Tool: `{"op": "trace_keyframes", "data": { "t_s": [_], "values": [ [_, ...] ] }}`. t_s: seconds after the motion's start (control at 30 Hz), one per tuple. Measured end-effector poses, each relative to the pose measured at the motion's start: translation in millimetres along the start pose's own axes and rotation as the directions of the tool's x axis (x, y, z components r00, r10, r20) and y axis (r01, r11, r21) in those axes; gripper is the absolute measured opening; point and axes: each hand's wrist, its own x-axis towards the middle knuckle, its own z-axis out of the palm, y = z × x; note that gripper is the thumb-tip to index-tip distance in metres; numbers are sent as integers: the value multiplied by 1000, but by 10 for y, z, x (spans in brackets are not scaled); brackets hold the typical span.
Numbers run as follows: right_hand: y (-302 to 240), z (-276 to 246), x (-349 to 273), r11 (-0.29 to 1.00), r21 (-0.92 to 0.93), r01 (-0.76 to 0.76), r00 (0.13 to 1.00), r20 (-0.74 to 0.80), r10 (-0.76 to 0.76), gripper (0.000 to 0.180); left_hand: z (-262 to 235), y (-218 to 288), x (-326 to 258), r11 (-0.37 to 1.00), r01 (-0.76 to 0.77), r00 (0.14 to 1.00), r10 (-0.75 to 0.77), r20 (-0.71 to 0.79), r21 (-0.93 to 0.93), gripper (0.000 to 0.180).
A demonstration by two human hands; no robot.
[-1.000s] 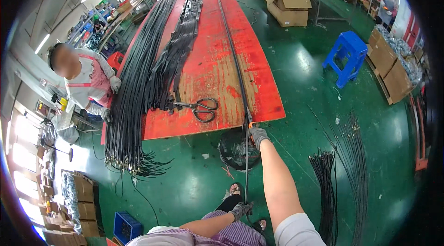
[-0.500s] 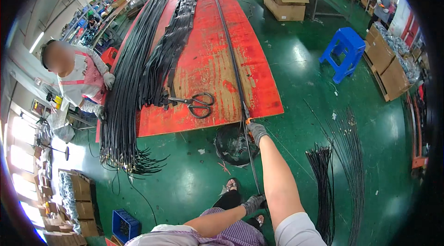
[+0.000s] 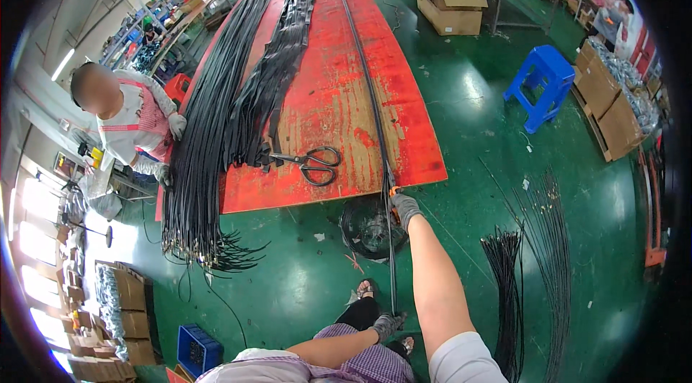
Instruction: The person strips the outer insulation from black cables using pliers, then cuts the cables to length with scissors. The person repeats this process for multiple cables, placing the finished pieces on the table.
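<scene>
Long black cords (image 3: 368, 87) run down the right side of the red table (image 3: 324, 123) and over its front edge. My right hand (image 3: 406, 210), in a grey glove, is closed on an orange-handled tool (image 3: 393, 191) beside the cords at that edge; the tool's kind is unclear. Lower down, close to my body, my gloved left hand (image 3: 388, 325) grips the lower stretch of the cords (image 3: 393, 268), pulled straight between both hands. Large black-handled scissors (image 3: 317, 165) lie spread on the table, left of the cords.
A thick bundle of black cables (image 3: 209, 116) and flat black strips (image 3: 270, 87) cover the table's left side, where a gloved co-worker (image 3: 130, 113) stands. Below the edge sits a dark round bin (image 3: 371, 228). More cables (image 3: 504, 296), a blue stool (image 3: 540, 87) and cartons (image 3: 450, 5) stand right.
My left hand has shifted slightly left and toward me, and the cords hang straighter between my hands. The view has swung a little. A person at the far right has bent over.
</scene>
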Motion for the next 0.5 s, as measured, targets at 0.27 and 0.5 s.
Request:
{"op": "trace_keyframes", "data": {
  "t_s": [0.27,0.5],
  "values": [
    [-142,39,-249,980,148,-136,989,73,126,18,-315,255,-3,669,-18,985,-117,-129,-743,24],
    [-201,8,-253,976,146,-160,986,67,152,18,-165,398,29,777,103,995,-90,52,-621,24]
  ]
}}
